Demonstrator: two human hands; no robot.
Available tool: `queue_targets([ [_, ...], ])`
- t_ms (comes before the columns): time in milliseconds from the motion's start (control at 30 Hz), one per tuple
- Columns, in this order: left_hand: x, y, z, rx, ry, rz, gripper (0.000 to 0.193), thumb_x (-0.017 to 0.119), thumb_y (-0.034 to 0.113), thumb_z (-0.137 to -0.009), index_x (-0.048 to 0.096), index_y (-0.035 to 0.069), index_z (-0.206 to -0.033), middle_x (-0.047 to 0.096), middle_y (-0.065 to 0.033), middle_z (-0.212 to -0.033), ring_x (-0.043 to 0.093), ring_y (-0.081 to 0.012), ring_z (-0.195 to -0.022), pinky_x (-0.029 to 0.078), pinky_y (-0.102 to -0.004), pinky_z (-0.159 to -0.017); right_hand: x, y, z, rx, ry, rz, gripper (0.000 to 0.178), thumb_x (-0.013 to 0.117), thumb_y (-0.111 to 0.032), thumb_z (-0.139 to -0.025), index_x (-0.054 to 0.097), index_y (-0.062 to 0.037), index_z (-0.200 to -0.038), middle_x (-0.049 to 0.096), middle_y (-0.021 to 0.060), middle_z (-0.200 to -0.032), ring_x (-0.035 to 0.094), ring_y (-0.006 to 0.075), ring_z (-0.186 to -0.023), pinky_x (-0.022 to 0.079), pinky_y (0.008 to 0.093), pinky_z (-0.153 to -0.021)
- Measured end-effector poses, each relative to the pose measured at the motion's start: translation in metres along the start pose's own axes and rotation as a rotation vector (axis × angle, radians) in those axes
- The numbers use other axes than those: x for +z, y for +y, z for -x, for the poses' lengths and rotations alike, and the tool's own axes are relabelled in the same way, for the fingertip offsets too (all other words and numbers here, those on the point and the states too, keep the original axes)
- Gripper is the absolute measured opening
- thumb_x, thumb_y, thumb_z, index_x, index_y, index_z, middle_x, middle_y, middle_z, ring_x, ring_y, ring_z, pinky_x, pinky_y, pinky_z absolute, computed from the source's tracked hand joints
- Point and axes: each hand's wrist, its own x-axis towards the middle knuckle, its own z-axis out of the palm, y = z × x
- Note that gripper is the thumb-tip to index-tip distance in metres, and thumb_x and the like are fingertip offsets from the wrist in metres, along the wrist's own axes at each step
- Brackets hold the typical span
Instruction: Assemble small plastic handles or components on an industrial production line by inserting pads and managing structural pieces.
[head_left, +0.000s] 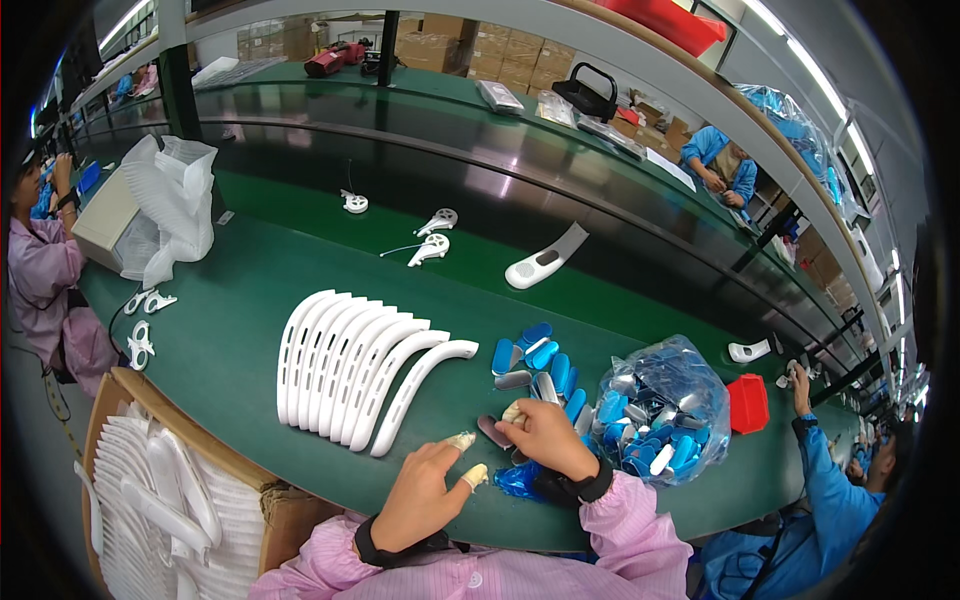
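My left hand (425, 495) is above the front of the green table, fingers apart, with pale finger cots on the thumb and forefinger; it holds nothing. My right hand (550, 440) is closed, its finger-cotted tips pinched at the edge of a brownish oval plate (490, 431). Just beyond it lie several loose oval plates (561, 372), blue on one face or shiny metal. A clear plastic bag (680, 380) full of similar plates is to its right. Crumpled blue film (515, 482) lies by my right wrist. To the left stands a row of curved white slotted plastic parts (350, 370).
A cardboard box (245, 470) of white curved parts stands at lower left. Small white parts with wires (430, 248) and a white curved housing (545, 260) lie farther back. A red bin (747, 403) is at right. Other people sit left, right and across the line.
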Motion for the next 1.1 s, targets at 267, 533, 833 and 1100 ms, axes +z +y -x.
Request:
queue_targets([
  [267, 0.012, -0.006, 0.002, -0.166, -0.179, 0.783, 0.056, 0.056, 0.006, -0.088, 0.033, -0.002, -0.138, 0.053, -0.0148, -0.123, 0.053, -0.0171, -0.108, 0.045, -0.0296, -0.088, -0.001, -0.054, 0.036, -0.199, 0.261, -0.331, 0.018, 0.073, -0.009, -0.078, 0.06, 0.0026, -0.076, 0.054, 0.0045, -0.067, 0.05, 0.0078, -0.052, 0.037, 0.0227, -0.046],
  [533, 0.014, 0.0, 0.004, -0.116, -0.124, 0.805, 0.043, 0.057, 0.001, -0.087, 0.046, 0.0, -0.129, 0.057, -0.01, -0.114, 0.056, -0.014, -0.096, 0.047, -0.0269, -0.081, -0.006, -0.053, 0.041, -0.228, 0.125, -0.299, 0.016, 0.073, -0.01, -0.078, 0.06, 0.0001, -0.08, 0.051, 0.0008, -0.064, 0.042, 0.0059, -0.051, 0.032, 0.0228, -0.045],
  [833, -0.001, -0.004, 0.0, -0.257, -0.062, 0.563, 0.025, 0.059, 0.007, -0.088, 0.057, -0.003, -0.111, 0.066, -0.006, -0.093, 0.059, -0.0064, -0.08, 0.046, -0.02, -0.067, -0.04, -0.032, 0.06, -0.163, 0.569, 0.093, 0.01, 0.07, -0.007, -0.074, 0.061, -0.0051, -0.076, 0.052, 0.0049, -0.065, 0.049, 0.0164, -0.052, 0.039, 0.0296, -0.046],
  [1100, 0.004, -0.004, 0.003, -0.225, 0.015, 0.637, 0.02, 0.07, 0.009, -0.08, 0.064, -0.005, -0.095, 0.064, -0.004, -0.077, 0.052, -0.0017, -0.059, 0.041, -0.0179, -0.051, -0.038, -0.029, 0.072, -0.294, -0.061, 0.469, 0.021, 0.071, -0.022, -0.075, 0.068, -0.0048, -0.086, 0.059, 0.0067, -0.081, 0.055, 0.0242, -0.079, 0.047, 0.0344, -0.065],
])
